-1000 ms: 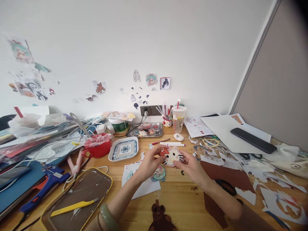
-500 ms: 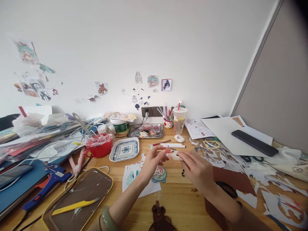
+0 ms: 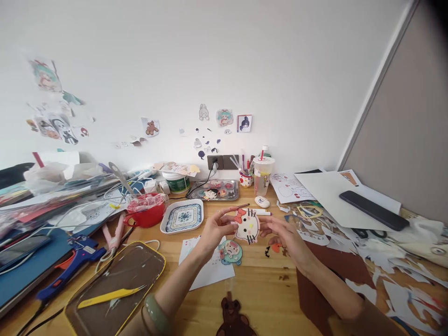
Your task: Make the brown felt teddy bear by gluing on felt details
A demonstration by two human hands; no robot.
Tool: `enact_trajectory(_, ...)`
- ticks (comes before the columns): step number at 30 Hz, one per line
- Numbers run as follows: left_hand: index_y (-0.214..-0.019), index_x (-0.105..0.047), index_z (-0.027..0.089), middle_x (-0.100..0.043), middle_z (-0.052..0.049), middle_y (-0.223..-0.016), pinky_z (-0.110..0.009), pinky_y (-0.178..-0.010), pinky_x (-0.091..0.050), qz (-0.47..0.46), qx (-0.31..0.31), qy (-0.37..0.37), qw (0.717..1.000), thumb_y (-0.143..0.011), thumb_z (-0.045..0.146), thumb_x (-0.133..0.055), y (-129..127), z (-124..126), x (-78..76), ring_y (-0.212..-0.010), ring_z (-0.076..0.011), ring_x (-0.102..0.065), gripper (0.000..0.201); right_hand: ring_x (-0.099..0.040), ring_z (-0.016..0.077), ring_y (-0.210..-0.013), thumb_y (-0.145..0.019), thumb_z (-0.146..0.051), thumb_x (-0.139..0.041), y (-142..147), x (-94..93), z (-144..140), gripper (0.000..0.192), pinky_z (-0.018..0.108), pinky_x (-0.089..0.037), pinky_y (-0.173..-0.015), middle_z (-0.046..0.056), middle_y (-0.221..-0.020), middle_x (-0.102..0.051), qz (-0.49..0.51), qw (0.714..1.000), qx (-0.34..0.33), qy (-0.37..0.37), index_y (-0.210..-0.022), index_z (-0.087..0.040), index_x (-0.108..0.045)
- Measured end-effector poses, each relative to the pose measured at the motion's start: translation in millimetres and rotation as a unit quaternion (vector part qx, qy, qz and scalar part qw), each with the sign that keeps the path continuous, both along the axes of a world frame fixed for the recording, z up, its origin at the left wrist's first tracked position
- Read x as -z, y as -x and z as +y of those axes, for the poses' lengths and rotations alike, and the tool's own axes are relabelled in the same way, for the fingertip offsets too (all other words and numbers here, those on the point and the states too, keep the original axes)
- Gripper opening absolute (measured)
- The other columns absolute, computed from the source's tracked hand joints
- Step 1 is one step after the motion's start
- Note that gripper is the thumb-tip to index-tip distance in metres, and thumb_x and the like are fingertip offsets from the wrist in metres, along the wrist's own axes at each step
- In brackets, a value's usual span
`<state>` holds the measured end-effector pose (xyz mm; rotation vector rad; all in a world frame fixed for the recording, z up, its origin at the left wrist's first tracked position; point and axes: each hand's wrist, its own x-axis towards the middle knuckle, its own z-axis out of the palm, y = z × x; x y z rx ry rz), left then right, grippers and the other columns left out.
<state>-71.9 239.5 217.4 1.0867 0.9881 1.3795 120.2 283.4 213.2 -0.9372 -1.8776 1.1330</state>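
Turned from edge-on a moment ago, the cat cutout (image 3: 249,229) is now facing me, right of the white tray (image 3: 182,216). My left hand (image 3: 215,231) is pinching its left edge; whether my right hand (image 3: 289,238) is gripping, I can't tell.

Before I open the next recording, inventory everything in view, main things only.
Cat cutout: 1, white, centre
Round cutout: 1, teal, centre
Bear: 1, brown, bottom centre
Square tray: 1, white-blue, left
Long tray: 1, silver, rear centre
Bowl: 1, red, left
Glue gun: 1, blue, left
Tweezers: 1, yellow, left
Cup: 1, clear, rear centre
Drawings: several, mixed, wall
Scraps: many, mostly white, right
Left hand: 1, on cat cutout's left edge
Right hand: 1, at its right edge
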Motion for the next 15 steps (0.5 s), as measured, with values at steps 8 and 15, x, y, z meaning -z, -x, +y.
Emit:
enact_trajectory(8,-0.115,-0.051,0.021,-0.067,-0.002,-0.084,-0.026,-0.07,-0.042,0.004,-0.036,-0.017,0.999,-0.065,0.021,-0.068,-2,2,5.9,-0.074,-0.0131,-0.058,0.053,-0.058,0.0139,-0.062,-0.068,-0.037,-0.063,9,7.9,-8,0.023,0.021,-0.044,-0.048,0.004,-0.066,-0.065,0.089,0.982,-0.012,0.167,-0.074,-0.015,-0.067)
enact_trajectory(15,-0.098,-0.061,0.017,-0.066,-0.006,-0.093,-0.03,-0.079,-0.041,0.038,-0.085,-0.034,0.995,-0.065,0.025,-0.067,-2,5,11.9,-0.089,-0.0184,-0.058,0.035,-0.062,0.0175,-0.088,-0.068,-0.036,-0.065,12,14.5,-6,0.024,0.022,-0.049,-0.067,0.005,-0.091,-0.068,0.19,0.951,0.036,0.24,-0.084,-0.019,-0.066)
